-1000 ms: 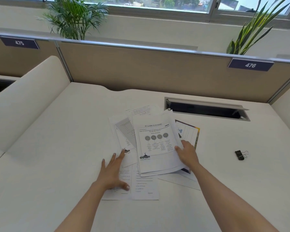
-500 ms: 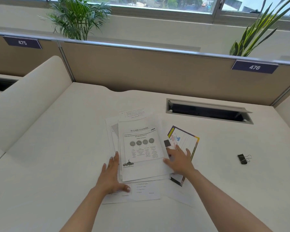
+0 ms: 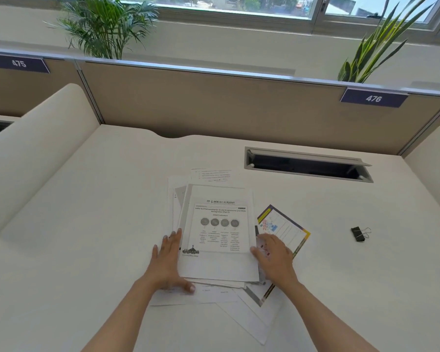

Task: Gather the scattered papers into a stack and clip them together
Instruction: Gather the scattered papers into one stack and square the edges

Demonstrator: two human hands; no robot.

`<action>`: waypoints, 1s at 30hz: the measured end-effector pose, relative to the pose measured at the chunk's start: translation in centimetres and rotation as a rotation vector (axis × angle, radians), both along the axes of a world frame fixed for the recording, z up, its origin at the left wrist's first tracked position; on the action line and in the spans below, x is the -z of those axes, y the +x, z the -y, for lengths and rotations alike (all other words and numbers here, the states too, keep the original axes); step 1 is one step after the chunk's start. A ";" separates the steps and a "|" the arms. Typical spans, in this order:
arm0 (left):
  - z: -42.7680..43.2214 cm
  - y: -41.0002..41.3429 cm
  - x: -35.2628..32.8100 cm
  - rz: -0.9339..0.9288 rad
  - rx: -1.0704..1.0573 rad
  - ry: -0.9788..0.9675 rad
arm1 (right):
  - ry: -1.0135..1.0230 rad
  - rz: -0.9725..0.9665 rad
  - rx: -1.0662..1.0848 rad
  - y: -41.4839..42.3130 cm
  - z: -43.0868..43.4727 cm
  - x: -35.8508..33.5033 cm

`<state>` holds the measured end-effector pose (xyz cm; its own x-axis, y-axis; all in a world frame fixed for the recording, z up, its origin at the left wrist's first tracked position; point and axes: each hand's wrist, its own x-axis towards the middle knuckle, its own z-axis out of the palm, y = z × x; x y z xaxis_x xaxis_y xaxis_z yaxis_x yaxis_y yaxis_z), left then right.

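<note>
Paper stack, left hand flat against its edge, right hand flat opposite

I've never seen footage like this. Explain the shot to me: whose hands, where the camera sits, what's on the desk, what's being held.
No machine here: these are a person's two bare hands, filmed by a wide-angle camera worn on the head, looking forward and down. That is why both forearms enter from the bottom edge. On the white desk lies a loose pile of printed papers, with a colourful card poking out on the right. The left hand lies flat against the pile's left edge, the right hand presses flat on its right edge, over the card. Neither grips anything. A black binder clip lies apart on the right, untouched. Behind is an open cable slot and a partition tagged 476.
</note>
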<state>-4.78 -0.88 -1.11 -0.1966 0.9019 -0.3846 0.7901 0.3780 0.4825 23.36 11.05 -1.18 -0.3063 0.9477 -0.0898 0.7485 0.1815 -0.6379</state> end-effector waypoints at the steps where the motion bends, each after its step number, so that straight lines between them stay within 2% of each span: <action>1: -0.2 0.3 0.0 0.021 -0.027 0.005 | -0.038 -0.044 0.050 -0.1 -0.4 -0.3; 5: -1.0 1.3 0.5 0.057 -0.138 0.069 | -0.226 -0.160 0.132 -1.9 -2.1 -1.4; 10: -1.2 2.3 1.4 0.049 -0.151 0.059 | -0.242 -0.201 0.212 -5.1 -2.6 -1.7; 12: -1.2 2.4 1.6 0.052 -0.152 0.053 | -0.244 -0.142 0.220 -6.2 -2.4 -1.6; 15: -1.2 2.3 1.8 0.055 -0.148 0.049 | -0.176 0.084 0.197 -7.3 -2.1 -1.2; 17: -1.1 2.3 1.9 0.055 -0.148 0.050 | -0.150 0.120 0.205 -7.9 -1.9 -1.3; 28: -1.0 2.1 2.2 0.047 -0.140 0.047 | -0.396 -0.231 0.428 -8.6 -3.7 -2.0; 30: -1.0 2.1 2.3 0.049 -0.141 0.052 | -0.434 -0.244 0.424 -8.4 -3.9 -1.8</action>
<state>-2.67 0.14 -3.37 -0.3046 0.8856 -0.3505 0.7063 0.4569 0.5407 14.99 14.91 0.62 0.0257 0.8840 -0.4667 0.5232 -0.4097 -0.7472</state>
